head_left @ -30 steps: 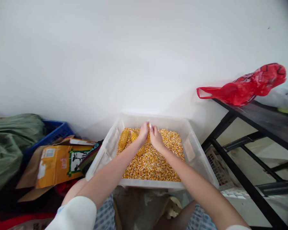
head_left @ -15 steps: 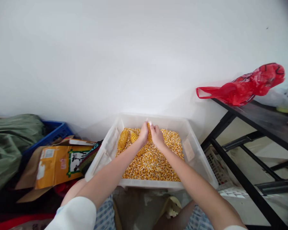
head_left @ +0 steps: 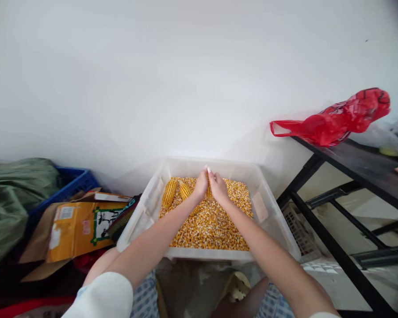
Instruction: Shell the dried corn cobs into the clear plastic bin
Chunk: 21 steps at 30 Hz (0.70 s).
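Both hands meet around one upright ear of corn (head_left: 209,192) above the far middle of a translucent plastic bin (head_left: 142,221). My left hand (head_left: 200,185) is closed on the ear's left side, and my right hand (head_left: 218,187) grips its right side, thumbs together at the top. Most of the ear is hidden by the fingers. Loose yellow corn kernels (head_left: 208,229) fill the bin's floor. Left of my hands, a whole ear of corn (head_left: 169,193) lies on the kernels, with another ear (head_left: 185,190) beside it, partly behind my left wrist.
On the left are a blue crate (head_left: 76,181) under green cloth (head_left: 23,190) and an orange cardboard box (head_left: 79,227). A black-framed table (head_left: 361,163) stands to the right, carrying a red plastic bag (head_left: 338,119). Beneath it sits a pale basket (head_left: 298,234). A white wall rises behind the bin.
My hands have drawn closer together at the thumbs, covering more of the ear of corn. The ears lying in the bin have stayed put.
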Motion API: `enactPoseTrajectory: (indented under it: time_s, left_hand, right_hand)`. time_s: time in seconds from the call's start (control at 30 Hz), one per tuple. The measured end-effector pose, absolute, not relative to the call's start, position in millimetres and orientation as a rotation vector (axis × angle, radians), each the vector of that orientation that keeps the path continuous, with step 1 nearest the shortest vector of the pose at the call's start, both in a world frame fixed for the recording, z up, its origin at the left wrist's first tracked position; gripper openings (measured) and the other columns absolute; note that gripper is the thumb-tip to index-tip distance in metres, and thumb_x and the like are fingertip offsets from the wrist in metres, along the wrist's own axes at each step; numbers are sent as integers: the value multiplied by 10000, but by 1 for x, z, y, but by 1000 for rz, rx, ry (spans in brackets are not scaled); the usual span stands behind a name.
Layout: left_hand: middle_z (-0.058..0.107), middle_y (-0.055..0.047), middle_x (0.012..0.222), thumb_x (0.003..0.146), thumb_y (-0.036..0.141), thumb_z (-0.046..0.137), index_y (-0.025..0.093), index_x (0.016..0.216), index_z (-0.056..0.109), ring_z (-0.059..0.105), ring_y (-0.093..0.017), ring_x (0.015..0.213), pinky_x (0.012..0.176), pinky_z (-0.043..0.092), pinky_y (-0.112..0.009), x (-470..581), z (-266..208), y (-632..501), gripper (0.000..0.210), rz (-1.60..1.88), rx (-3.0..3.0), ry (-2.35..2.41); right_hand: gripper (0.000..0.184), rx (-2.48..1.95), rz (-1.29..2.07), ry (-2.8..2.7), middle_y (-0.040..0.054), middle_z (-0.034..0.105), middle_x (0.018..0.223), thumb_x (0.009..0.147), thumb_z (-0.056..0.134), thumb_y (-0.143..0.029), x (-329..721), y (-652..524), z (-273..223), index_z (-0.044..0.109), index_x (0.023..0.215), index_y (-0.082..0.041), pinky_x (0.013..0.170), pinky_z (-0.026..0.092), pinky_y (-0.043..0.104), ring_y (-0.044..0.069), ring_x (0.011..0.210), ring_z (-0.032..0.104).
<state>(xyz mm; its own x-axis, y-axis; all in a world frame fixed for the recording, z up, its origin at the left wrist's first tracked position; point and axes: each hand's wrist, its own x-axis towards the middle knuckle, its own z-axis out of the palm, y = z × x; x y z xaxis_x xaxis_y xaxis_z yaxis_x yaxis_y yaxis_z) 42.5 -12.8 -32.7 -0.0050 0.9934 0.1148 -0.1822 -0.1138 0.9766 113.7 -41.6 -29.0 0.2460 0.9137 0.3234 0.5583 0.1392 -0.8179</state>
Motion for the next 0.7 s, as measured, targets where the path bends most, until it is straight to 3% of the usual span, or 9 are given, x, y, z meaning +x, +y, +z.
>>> enactPoseTrajectory:
  time_s: [0.2, 0.33, 0.53, 0.7]
  left_hand:
    - [571, -82, 1124, 817, 433, 335, 161, 923, 555, 424, -189, 1146, 990, 274, -311, 38, -36, -10, 365, 1377, 1145, 1087]
    - [551, -81, 1154, 819, 441, 331, 171, 947, 540, 379, -183, 1194, 1007, 246, -302, 38, -36, -10, 365, 1394, 1156, 1098]
    - [585, -24, 709, 824, 498, 288, 183, 672, 497, 535, -167, 804, 818, 407, -290, 43, -28, -18, 407, 1355, 1267, 954]
    - [574, -16, 694, 814, 444, 365, 183, 654, 504, 522, -161, 802, 818, 393, -275, 42, -32, -19, 336, 1366, 1239, 989]
  right_hand:
    - [483, -1423, 448, -1466, 65, 618, 830, 904, 177, -476, 112, -43, -30, 562, 839, -191, 703, 390, 266, 193, 808, 563]
    - [529, -1532, 421, -1453, 63, 608, 745, 900, 135, -496, 112, -45, -25, 548, 766, -195, 641, 382, 273, 203, 724, 561]
    - [514, -1597, 410, -1478, 53, 589, 661, 834, 249, -624, 114, -47, -21, 518, 720, -201, 563, 360, 260, 202, 632, 549]
    - [546, -1524, 359, -1504, 91, 626, 797, 895, 158, -528, 109, -48, -26, 573, 823, -181, 671, 385, 277, 209, 776, 573]
